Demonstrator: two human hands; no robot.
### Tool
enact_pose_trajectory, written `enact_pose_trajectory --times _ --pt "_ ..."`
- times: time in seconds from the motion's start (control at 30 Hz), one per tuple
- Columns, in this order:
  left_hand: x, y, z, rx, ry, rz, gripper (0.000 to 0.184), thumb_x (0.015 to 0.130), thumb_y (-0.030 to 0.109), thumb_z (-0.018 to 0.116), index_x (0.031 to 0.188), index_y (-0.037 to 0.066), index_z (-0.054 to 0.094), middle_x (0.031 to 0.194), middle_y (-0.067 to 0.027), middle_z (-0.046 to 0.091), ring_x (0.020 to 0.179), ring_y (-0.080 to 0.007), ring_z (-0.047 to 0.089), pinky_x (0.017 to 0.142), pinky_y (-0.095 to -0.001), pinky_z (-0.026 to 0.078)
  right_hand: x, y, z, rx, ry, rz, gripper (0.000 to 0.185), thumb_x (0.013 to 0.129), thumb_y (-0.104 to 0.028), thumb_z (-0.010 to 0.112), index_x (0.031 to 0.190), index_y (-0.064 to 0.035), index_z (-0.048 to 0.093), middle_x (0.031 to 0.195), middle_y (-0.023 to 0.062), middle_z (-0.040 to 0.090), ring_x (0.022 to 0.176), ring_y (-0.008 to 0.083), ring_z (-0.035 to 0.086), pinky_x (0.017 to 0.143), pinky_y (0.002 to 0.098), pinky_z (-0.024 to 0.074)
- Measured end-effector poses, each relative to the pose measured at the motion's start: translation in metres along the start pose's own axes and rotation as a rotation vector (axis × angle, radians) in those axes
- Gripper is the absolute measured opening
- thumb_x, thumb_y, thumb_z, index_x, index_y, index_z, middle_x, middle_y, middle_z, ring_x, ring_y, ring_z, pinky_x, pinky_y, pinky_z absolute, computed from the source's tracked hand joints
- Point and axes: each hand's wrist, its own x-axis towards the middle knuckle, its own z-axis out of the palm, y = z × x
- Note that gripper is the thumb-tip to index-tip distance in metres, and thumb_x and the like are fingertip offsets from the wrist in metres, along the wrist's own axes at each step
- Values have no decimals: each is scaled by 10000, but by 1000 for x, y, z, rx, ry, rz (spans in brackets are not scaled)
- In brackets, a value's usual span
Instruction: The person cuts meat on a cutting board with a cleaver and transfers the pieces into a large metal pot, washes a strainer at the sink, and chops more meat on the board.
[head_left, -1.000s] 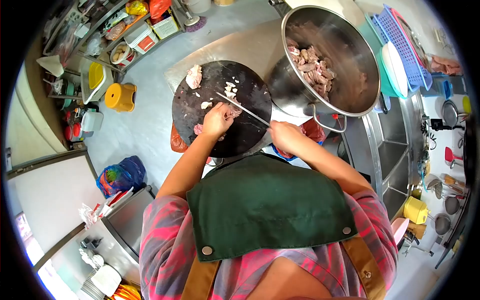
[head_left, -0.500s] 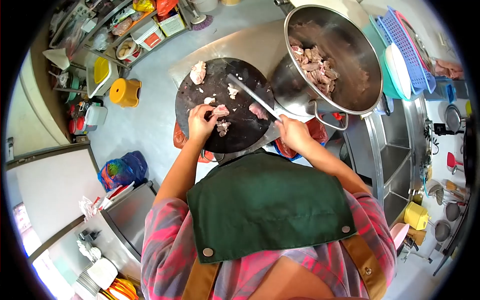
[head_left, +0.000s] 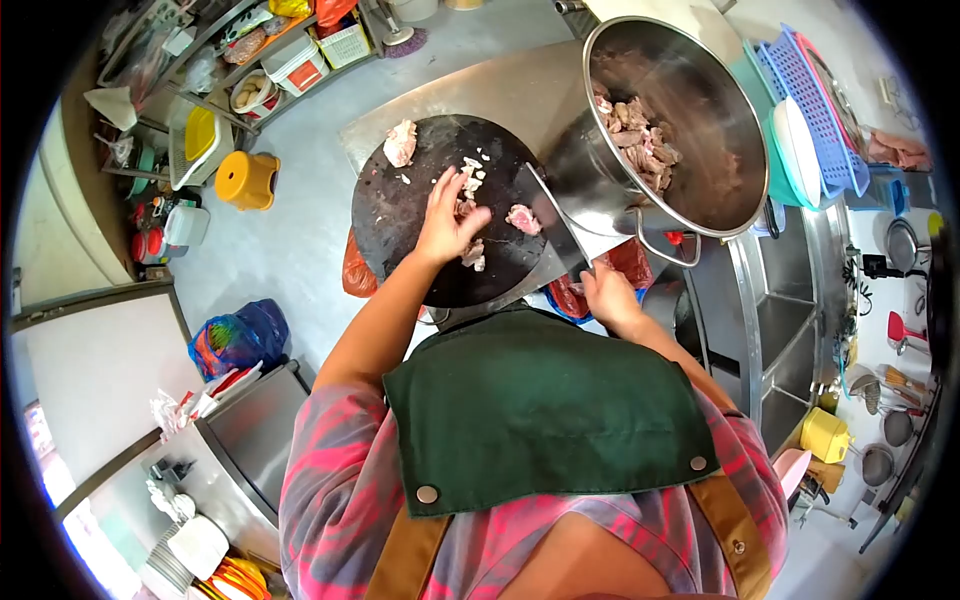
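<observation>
My left hand (head_left: 449, 222) is over the round dark chopping board (head_left: 400, 255), fingers stretched out and thumb apart. Its palm and fingers partly cover some bits of meat. Gripped by the handle in my right hand (head_left: 611, 298) is a cleaver (head_left: 560, 220), its blade tilted at the board's right edge. A pinkish piece of meat (head_left: 523, 219) lies between my left hand and the blade. Another piece of meat (head_left: 474, 254) sits just below my left hand, and a larger pale chunk (head_left: 400, 144) rests near the board's far left edge.
A tall steel pot (head_left: 690, 205) with cut meat (head_left: 642, 145) inside stands right of the board on the steel table (head_left: 440, 92). Below its handle is a red plastic bag (head_left: 630, 262). A yellow stool (head_left: 247, 181) stands on the floor at left; blue baskets (head_left: 815, 110) are at right.
My left hand has let go of a piece of meat, opened and moved right across the board. The cleaver has swung to the board's right edge, with small pieces shifted rightward.
</observation>
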Motion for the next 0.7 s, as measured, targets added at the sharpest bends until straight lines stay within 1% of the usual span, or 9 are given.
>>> enact_pose_trajectory --times 0.1,0.17,0.2,0.33,0.37,0.43,0.5,0.53,0.7 --pt "49 -17 7 99 29 17 455 816 342 606 1207 116 545 1345 -123 442 1294 -350 301 1054 -458 246 4 10 15 369 -98 115 217 880 -207 499 862 8 525 661 188 584 569 301 586 537 424 454" --pt "66 -30 10 215 -228 -88 371 870 336 533 1187 145 565 1340 -105 454 1300 -323 309 1068 -499 190 1 4 16 558 -126 229 210 893 -199 489 862 7 514 599 128 553 489 226 552 490 370 450" --pt "70 -25 3 327 -391 8 333 888 272 536 1175 108 581 1304 -101 492 1290 -318 333 1068 -399 250 -2 3 14 706 -155 292 199 911 -189 467 841 -4 484 558 48 488 443 134 487 437 289 420" --pt "48 -31 -15 41 -524 159 252 877 204 548 1036 27 633 1139 -109 601 1227 -308 424 1023 -404 328 -3 10 9 861 -250 319 199 925 -188 445 803 -30 439 555 34 481 433 134 488 403 273 390" --pt "35 -30 -20 -52 -429 168 292 828 249 616 1027 36 629 1179 -148 560 1143 -310 501 1014 -397 338 0 12 12 890 -269 319 198 925 -189 446 806 -31 440 556 33 480 433 136 490 403 275 393" --pt "9 -3 -39 -361 -409 -99 527 725 306 719 1172 79 556 1296 -170 453 1215 -334 420 1039 -437 293 6 18 23 948 -309 318 197 924 -193 448 811 -32 441 558 33 478 431 141 492 404 279 398" --pt "-13 7 -40 226 -312 124 868 568 343 818 1312 137 423 1394 -178 313 1291 -370 290 1063 -473 238 13 14 32 1027 -324 358 181 920 -194 460 842 -30 458 585 41 497 437 154 498 413 289 417" --pt "-23 14 -35 272 -317 62 1072 457 340 861 1373 184 326 1427 -169 246 1329 -396 176 1073 -504 193 19 13 38 1064 -332 385 176 919 -193 462 853 -30 462 592 44 502 441 157 500 418 292 423" --pt "-17 12 -4 255 -99 -23 1124 465 354 858 1389 101 269 1436 -201 178 1321 -401 191 1081 -514 147 41 -1 59 1185 -366 466 140 912 -180 484 889 -43 471 599 45 502 469 170 514 456 303 454"
